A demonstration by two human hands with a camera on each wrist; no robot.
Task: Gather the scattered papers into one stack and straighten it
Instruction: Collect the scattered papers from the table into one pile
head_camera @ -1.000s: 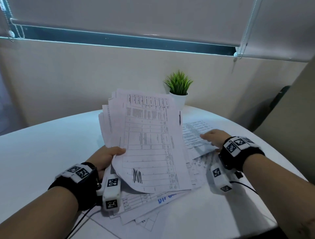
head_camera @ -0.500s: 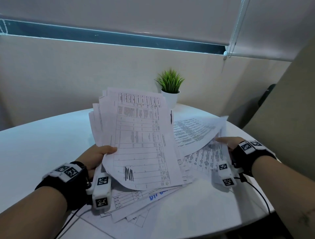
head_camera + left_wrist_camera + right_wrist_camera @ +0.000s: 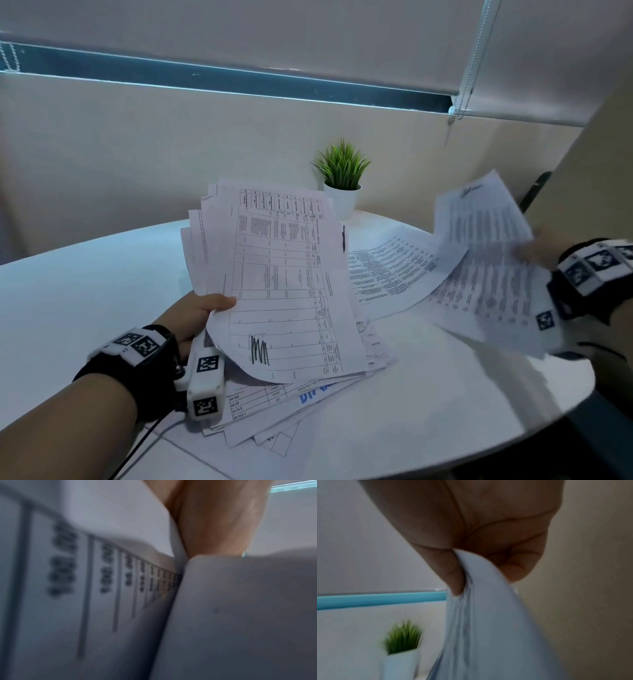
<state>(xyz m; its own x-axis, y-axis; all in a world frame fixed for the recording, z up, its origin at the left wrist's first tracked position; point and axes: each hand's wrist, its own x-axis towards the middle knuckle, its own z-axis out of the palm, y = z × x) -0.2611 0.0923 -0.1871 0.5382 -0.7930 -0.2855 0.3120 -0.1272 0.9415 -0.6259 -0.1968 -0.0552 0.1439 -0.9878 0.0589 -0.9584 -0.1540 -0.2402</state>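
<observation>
My left hand (image 3: 209,308) grips a fanned bundle of printed sheets (image 3: 284,274), tilted up above the white table (image 3: 85,291). Its thumb lies over the top sheet's left edge. In the left wrist view the same bundle (image 3: 85,588) fills the frame, blurred, beside my palm. More loose papers (image 3: 291,411) lie flat under the bundle near the front. My right hand (image 3: 537,246) pinches a few printed sheets (image 3: 486,260) lifted off the table at the right. The right wrist view shows thumb and fingers pinching that paper (image 3: 479,615). Another printed sheet (image 3: 387,270) lies flat between the two hands.
A small green plant in a white pot (image 3: 340,185) stands at the back of the table, against the beige wall. The round table's edge (image 3: 548,411) curves close at the right front. A cable runs off my left wristband at the bottom left.
My right hand took hold of sheets at the right, lifted them off the table and swung them further right. The left hand kept its bundle in place.
</observation>
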